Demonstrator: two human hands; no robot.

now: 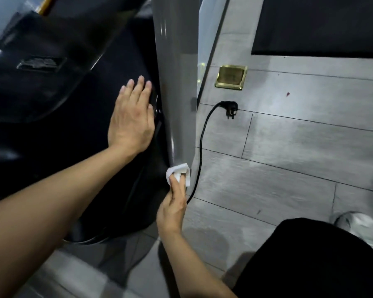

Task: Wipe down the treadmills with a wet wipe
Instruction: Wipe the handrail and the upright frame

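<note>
Fingers (177, 186) of the right hand (172, 208) pinch a folded white wet wipe (179, 171) and press it against the lower near part of the tall grey metal upright post (177, 82) of the treadmill, where the post meets the glossy black plastic base cover (136, 201). At the near right, a black-clothed knee (314, 261) fills the corner, with a white shoe (360, 229) on the grey wood-look plank floor (289, 147) just beyond it. Left of the wipe, the bare left forearm reaches across from the near left edge. Farther in, the left hand (130, 119) lies flat with its fingers straight and close together, holding nothing, palm down on the dark treadmill surface just left of the post. A thin black power cable (201, 143) runs along the floor just right of the post, from near the wipe away to a black plug (230, 108) lying on the planks. Beyond the plug, a square brass floor socket cover (230, 77) sits flush in the floor. At the far right lies a dark rectangular mat or deck (319, 24); which one cannot be told. At the far left, a glossy black curved treadmill console panel (41, 67) slopes across the view.
</note>
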